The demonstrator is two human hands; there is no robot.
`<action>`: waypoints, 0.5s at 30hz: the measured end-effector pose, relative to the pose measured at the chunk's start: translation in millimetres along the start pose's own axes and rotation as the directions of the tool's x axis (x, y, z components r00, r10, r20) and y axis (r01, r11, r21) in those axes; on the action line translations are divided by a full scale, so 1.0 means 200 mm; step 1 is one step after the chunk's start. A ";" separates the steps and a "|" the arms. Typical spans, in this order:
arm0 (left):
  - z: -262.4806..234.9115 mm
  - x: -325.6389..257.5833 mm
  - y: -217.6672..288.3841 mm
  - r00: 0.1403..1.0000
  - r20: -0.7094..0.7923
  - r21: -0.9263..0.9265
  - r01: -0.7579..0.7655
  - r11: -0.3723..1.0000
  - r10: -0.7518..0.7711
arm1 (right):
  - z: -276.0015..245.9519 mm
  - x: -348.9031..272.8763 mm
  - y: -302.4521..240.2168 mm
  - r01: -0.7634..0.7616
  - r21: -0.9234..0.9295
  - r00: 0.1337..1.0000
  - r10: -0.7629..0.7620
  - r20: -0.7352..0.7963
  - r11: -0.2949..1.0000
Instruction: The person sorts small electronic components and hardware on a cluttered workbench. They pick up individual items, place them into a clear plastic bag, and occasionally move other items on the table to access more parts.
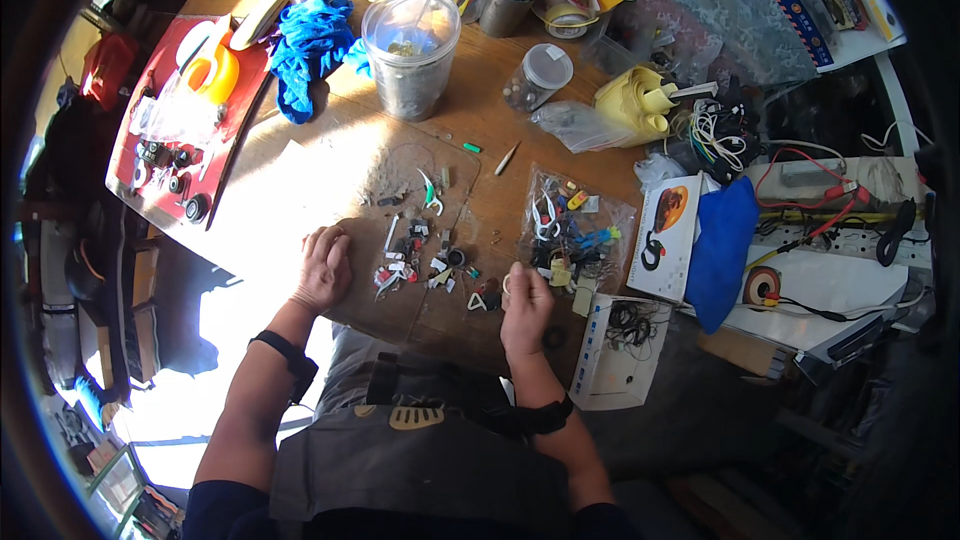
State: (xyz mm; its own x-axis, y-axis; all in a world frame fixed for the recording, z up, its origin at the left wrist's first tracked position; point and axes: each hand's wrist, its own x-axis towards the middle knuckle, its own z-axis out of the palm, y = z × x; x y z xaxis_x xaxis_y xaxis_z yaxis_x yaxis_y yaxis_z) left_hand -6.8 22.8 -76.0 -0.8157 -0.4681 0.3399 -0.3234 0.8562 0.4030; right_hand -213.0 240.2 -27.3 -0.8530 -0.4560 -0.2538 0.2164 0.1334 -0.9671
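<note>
My left hand (325,268) rests on the near edge of the wooden table (330,175), its fingers loosely bent and nothing visible in them. To its right lies a loose pile of small parts (405,255), black, white and red pieces among them. My right hand (527,310) is closed in a pinch at the table's near side. A small pale edge shows by its fingertips, too small to name. Just beyond it is a clear plastic bag (578,230) with small white, blue and yellow pieces. A white triangular piece (477,301) lies left of my right hand.
An open white box (622,355) with thin black wires sits at the near right. Farther back stand a clear plastic bucket (411,52), a lidded jar (540,75) and blue gloves (305,45). A red board (195,110) holds parts at the left. Cables (720,130) lie right.
</note>
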 end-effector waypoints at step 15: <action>0.00 -0.01 -0.01 1.000 0.021 -0.054 0.024 0.998 -0.023 | -0.40 0.52 -0.04 0.004 -0.265 0.978 -0.059 -0.202 0.964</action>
State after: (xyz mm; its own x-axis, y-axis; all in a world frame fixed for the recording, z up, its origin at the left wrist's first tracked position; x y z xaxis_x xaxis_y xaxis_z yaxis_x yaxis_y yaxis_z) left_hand -4.2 21.6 -77.0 -0.8179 -0.4830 0.3126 -0.3168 0.8316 0.4561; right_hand -342.6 262.3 -44.5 -0.9425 -0.2762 -0.1880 0.0799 0.3602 -0.9295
